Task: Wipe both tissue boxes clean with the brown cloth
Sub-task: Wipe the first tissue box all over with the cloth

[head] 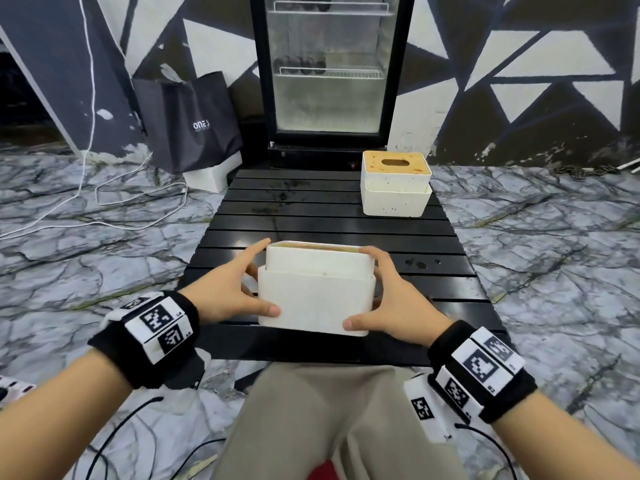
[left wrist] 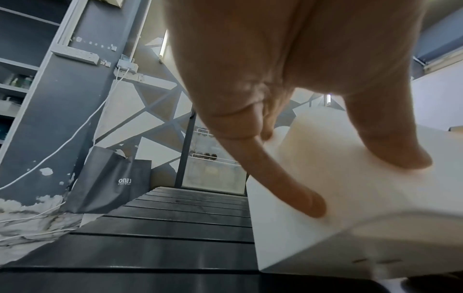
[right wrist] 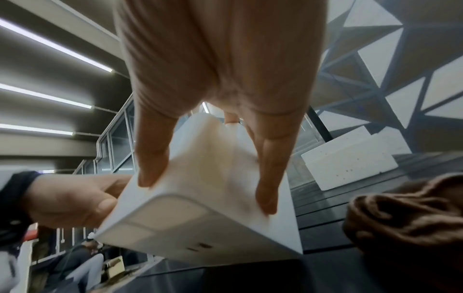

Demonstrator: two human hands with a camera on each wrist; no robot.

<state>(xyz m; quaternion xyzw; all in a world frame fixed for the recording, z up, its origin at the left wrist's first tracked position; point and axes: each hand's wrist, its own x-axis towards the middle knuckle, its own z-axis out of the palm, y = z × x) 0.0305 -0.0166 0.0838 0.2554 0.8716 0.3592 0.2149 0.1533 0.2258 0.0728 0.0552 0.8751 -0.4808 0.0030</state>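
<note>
Black slatted low table (head: 242,209) on marble-look floor, glass-door fridge (head: 329,64) behind w/ black-and-white triangle wall. Left hand (head: 232,289) fingers on near white tissue box (head: 315,296) left end, thumb across its front face; right hand (head: 394,299) mirrors it on right end, thumb at lower front corner. Both grip the box. Box tilted, underside lifted toward the person per wrist views, wooden lid facing away. Second white tissue box w/ wooden slotted lid (head: 396,183) upright at table's far right, well apart. Crumpled brown cloth (right wrist: 406,214) on table just right of held box, seen only from right wrist cam. Dark tote bag (head: 187,123) on floor, left of fridge.
</note>
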